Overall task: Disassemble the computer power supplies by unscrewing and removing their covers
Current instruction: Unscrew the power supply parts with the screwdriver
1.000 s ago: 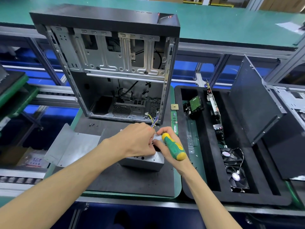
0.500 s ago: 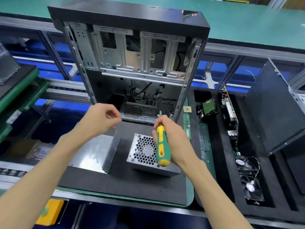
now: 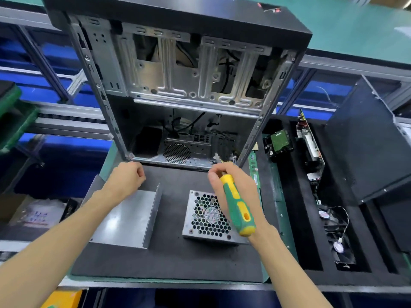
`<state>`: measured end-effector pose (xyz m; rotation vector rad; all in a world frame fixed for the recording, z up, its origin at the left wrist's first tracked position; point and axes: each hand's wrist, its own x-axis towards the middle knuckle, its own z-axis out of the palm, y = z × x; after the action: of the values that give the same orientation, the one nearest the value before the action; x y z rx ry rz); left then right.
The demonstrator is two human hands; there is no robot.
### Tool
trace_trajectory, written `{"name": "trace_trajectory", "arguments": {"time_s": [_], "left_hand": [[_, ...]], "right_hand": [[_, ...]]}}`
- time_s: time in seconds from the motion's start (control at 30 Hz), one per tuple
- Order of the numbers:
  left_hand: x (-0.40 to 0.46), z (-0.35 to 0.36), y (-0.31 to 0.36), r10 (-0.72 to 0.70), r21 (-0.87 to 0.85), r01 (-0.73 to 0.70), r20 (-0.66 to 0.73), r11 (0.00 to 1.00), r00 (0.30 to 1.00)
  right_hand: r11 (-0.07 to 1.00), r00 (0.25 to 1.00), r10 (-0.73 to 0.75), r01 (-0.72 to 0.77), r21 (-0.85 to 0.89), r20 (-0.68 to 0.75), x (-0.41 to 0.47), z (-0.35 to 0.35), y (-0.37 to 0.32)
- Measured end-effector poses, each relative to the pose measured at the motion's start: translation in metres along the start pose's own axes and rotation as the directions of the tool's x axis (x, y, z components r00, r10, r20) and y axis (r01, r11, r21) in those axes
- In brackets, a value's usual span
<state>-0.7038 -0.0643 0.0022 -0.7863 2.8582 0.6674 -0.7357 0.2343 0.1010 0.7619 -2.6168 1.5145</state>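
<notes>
The grey power supply (image 3: 209, 216) lies on the black foam mat (image 3: 173, 258) with its honeycomb fan grille facing up. My right hand (image 3: 233, 183) hovers over its far right corner and grips a green and yellow screwdriver (image 3: 238, 210), handle end pointing toward me, tip hidden behind the hand. A bent grey metal cover (image 3: 126, 218) lies on the mat to the left of the supply. My left hand (image 3: 126, 178) is above the cover's far edge with its fingers curled in; nothing shows between them.
An open computer case (image 3: 178, 85) stands upright at the back of the mat. A black foam tray to the right holds a hard drive (image 3: 279, 143), a circuit board (image 3: 309, 147) and fans (image 3: 335, 236). A black side panel (image 3: 364, 147) leans beyond it.
My left hand has let go of the power supply and moved left, over the metal cover. My right hand lifted the screwdriver off the supply, which now shows its fan grille.
</notes>
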Motion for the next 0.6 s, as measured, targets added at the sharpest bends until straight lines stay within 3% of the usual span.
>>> {"name": "trace_trajectory", "arguments": {"time_s": [0.13,0.27,0.37,0.47,0.6], "left_hand": [[-0.003,-0.008,0.003,0.035,0.028,-0.035,-0.006,0.999,0.999],[-0.029,-0.029,0.035,0.136,-0.057,-0.153,-0.227,0.987,0.964],[-0.064,-0.039,0.081,0.273,-0.254,-0.352,-0.3,0.901,0.914],[-0.102,-0.039,0.121,0.473,-0.44,-0.527,-0.235,0.727,0.849],[-0.117,-0.018,0.135,0.592,-0.435,-0.526,0.019,0.731,0.806]], "right_hand": [[0.991,0.982,-0.055,0.077,0.113,-0.182,-0.006,-0.026,-0.009],[0.889,0.974,0.166,-0.08,0.45,-0.155,-0.011,-0.053,-0.015],[0.836,0.96,0.26,-0.168,0.522,-0.107,-0.016,-0.058,-0.011],[0.821,0.937,0.345,-0.269,0.503,-0.063,-0.021,-0.055,-0.003],[0.799,0.923,0.383,-0.314,0.513,-0.032,-0.024,-0.052,0.003]]}}
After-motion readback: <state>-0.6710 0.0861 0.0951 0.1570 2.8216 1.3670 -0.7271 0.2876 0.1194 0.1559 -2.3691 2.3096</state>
